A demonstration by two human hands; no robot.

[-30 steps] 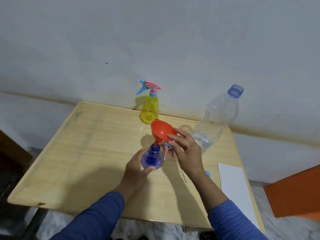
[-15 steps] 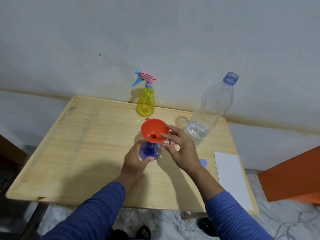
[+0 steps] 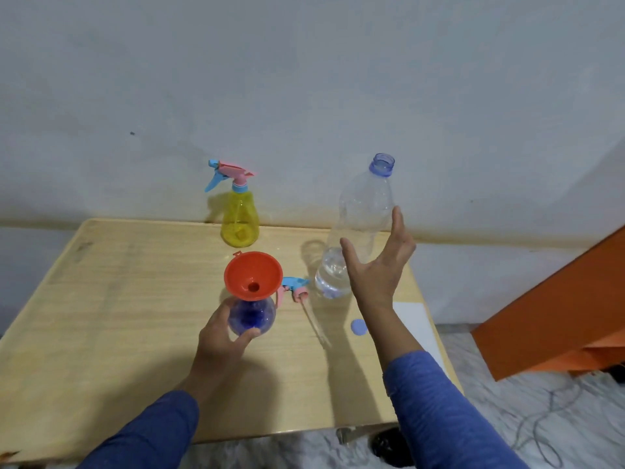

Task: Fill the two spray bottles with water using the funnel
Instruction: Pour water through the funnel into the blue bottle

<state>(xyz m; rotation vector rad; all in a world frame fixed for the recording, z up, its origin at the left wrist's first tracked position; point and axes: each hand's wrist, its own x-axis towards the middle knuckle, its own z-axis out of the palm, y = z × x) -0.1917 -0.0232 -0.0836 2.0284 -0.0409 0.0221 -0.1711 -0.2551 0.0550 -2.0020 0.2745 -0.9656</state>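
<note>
An orange funnel point(image 3: 253, 275) sits in the neck of the blue spray bottle point(image 3: 252, 316), which stands near the middle of the wooden table point(image 3: 118, 299). My left hand point(image 3: 221, 336) is wrapped around that bottle's body. Its pink and blue spray head point(image 3: 293, 288) lies on the table just to the right, tube pointing toward me. My right hand point(image 3: 377, 262) is spread open right beside the clear water bottle point(image 3: 358, 225), which stands uncapped with a little water at the bottom. The yellow spray bottle point(image 3: 239, 218), sprayer on, stands at the far edge by the wall.
A blue bottle cap point(image 3: 359, 326) lies on the table near my right forearm. A white sheet point(image 3: 414, 319) rests along the table's right edge. An orange box point(image 3: 554, 319) stands on the floor to the right. A wall runs behind the table.
My right hand let go of the funnel, which now sits in the blue bottle, and moved right and away to the water bottle. The left hand stays on the blue bottle.
</note>
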